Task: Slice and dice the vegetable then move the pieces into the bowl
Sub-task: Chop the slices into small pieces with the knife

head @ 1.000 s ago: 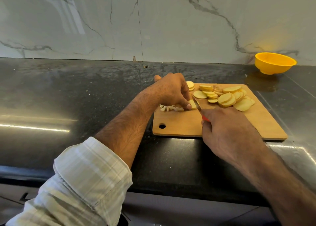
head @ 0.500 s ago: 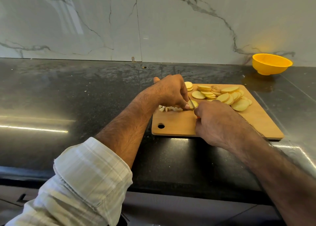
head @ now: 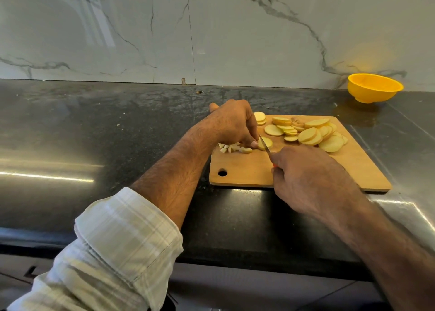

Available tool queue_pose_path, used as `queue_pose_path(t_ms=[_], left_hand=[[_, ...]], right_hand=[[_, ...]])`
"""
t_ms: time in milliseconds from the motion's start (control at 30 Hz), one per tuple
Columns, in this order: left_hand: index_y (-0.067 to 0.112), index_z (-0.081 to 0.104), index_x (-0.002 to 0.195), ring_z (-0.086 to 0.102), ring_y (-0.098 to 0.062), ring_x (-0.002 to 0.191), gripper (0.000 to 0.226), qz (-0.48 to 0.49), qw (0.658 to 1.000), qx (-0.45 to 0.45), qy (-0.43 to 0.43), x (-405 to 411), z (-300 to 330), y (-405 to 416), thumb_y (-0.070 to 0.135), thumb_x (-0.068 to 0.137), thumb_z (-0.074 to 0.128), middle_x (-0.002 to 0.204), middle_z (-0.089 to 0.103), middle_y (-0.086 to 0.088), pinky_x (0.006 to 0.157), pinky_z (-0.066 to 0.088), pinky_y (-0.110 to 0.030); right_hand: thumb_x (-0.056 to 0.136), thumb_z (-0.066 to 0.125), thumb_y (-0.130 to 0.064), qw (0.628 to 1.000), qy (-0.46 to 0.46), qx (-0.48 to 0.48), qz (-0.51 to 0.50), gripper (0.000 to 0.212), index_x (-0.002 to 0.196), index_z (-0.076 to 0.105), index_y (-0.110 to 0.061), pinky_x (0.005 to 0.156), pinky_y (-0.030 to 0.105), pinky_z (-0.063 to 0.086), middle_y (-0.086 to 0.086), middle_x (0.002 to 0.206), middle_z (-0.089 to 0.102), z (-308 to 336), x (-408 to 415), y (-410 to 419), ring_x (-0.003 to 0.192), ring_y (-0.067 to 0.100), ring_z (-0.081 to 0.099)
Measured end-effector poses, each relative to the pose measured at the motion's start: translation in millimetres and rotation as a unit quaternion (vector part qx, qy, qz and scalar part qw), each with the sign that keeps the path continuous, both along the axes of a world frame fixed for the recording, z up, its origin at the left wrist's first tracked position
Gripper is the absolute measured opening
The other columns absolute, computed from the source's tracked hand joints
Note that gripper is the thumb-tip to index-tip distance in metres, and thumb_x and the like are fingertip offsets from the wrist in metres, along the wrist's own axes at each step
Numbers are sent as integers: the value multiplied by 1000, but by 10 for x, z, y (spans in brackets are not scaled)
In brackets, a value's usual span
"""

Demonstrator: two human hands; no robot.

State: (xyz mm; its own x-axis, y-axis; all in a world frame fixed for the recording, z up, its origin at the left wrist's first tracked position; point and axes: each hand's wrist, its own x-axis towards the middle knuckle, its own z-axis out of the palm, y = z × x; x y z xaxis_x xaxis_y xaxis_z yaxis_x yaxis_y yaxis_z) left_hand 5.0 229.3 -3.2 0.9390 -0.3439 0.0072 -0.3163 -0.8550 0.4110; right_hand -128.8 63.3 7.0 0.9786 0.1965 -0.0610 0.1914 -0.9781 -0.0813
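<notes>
on the cutting board (head: 247, 169), the left hand (head: 233, 122) pinned a potato slice (head: 267, 143) steady while the right hand (head: 306, 174) gripped the knife (head: 264, 142) dicing it; the yellow bowl (head: 374, 88) waited beyond the board's far right corner.

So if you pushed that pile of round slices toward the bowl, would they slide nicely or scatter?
The slices lie overlapped and loose, so a push would probably fan them out rather than move them as one. They look thin and flat, so unlikely to roll. Cut faces may be damp and cling to the wooden board. The bowl stands off the board.
</notes>
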Motion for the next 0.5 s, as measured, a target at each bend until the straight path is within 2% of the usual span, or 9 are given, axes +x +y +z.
queue_pose_path(t_ms=[133,300,433,500], left_hand=[[32,83,83,54,-10,121,13,6,1000,-5,-2,11,-22,-5,37,76,93,89,75,20,108,22,-54],[33,83,82,54,-9,120,14,6,1000,3,-14,8,-12,-17,38,74,93,90,76,19,103,20,-51],[33,82,82,55,-7,114,14,-1,1000,5,-22,-2,-6,0,39,76,93,86,76,19,99,22,-48],[34,81,81,54,-5,112,13,1,1000,6,-19,3,-6,7,38,77,92,86,76,20,103,25,-50]], right_hand=[[102,61,-35,1000,23,13,14,30,130,67,-30,84,32,57,-9,106,63,49,122,-77,97,13,59],[100,61,-31,999,27,7,22,26,123,70,-26,73,28,51,-10,93,59,38,237,-72,86,10,56],[103,55,-36,999,-30,32,24,30,130,65,-29,77,29,52,-8,107,64,-52,114,-57,92,9,56],[105,52,-36,998,-43,31,28,28,129,63,-27,78,30,50,-8,104,61,-61,59,-45,93,11,54]])
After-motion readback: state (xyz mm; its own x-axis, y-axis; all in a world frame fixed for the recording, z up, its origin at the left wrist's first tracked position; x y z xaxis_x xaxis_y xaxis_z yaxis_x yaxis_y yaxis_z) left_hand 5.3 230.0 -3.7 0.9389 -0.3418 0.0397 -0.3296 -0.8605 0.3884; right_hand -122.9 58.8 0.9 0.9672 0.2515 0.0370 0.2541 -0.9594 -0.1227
